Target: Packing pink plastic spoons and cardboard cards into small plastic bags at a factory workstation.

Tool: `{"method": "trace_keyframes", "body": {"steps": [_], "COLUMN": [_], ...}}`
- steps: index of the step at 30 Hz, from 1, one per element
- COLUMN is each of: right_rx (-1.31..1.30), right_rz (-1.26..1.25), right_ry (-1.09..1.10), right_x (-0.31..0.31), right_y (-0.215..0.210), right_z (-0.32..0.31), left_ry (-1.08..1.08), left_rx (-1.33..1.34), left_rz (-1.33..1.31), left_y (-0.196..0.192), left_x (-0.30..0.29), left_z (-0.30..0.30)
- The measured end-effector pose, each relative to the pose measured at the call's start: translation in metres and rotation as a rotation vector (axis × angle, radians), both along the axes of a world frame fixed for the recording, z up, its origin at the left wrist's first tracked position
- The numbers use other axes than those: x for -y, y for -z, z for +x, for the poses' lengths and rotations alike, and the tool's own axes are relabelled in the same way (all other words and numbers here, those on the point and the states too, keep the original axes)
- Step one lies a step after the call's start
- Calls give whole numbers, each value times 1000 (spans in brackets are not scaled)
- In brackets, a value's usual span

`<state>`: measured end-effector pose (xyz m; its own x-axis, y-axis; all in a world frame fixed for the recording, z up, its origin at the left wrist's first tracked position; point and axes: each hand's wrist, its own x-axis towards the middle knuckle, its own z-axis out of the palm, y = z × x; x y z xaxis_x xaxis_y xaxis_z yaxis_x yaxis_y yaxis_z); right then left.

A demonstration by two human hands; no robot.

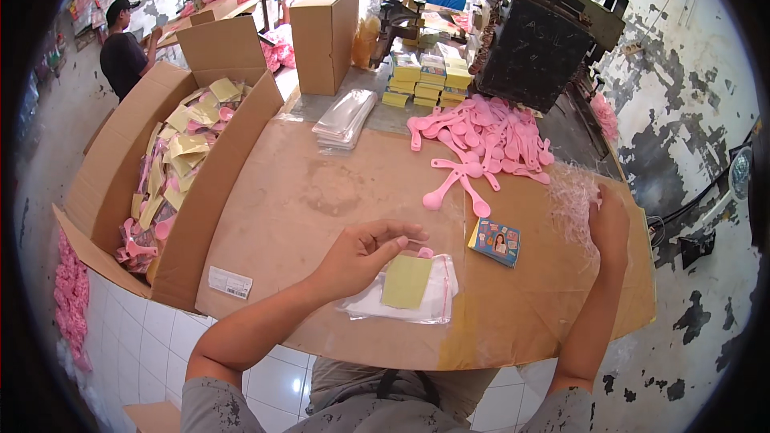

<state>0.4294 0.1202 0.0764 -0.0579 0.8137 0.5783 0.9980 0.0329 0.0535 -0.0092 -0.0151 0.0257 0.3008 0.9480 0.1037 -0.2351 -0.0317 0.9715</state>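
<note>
My left hand (370, 252) is open, its fingers stretched out over a stack of clear plastic bags (439, 289) near the table's front. On the stack lies a yellow-green card (406, 281), with the pink end of a spoon (425, 252) showing just above it. My right hand (610, 224) is at the right side, its fingers bent at a tangle of clear plastic strips (571, 200); what they hold, if anything, is too small to make out. Between the hands sits a small stack of blue printed cards (495, 241). Beyond it, pink plastic spoons (489, 136) lie in a heap.
A large open carton (253, 132) at left holds many packed spoons with cards. More clear bags (345, 119) lie farther back, near yellow-edged card stacks (431, 74) and a dark machine (533, 52). A tall carton (323, 40) stands behind. Other people sit at the back.
</note>
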Motion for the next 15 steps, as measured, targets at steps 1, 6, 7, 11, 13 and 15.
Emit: {"method": "trace_keyframes", "body": {"steps": [1, 6, 7, 11, 13, 15], "right_rx": [-177, -590, -663, -932, -1115, -1295], "right_rz": [-105, -571, -620, -895, -978, -1063], "right_ry": [-82, -701, -874, -1015, -982, -939], "right_x": [12, 55, 64, 85, 83, 81], "right_y": [-16, -3, 6, 24, 32, 34], "right_z": [-25, -134, -157, -201, -201, -200], "left_ry": [-25, -53, -83, -124, -126, -130], "left_rx": [-8, -51, -51, -72, -75, -74], "left_rz": [-20, -45, -39, 15, -13, -43], "left_y": [0, 7, 8, 13, 8, 7], "left_x": [2, 0, 0, -2, 0, 0], "left_z": [0, 0, 2, 6, 6, 5]}}
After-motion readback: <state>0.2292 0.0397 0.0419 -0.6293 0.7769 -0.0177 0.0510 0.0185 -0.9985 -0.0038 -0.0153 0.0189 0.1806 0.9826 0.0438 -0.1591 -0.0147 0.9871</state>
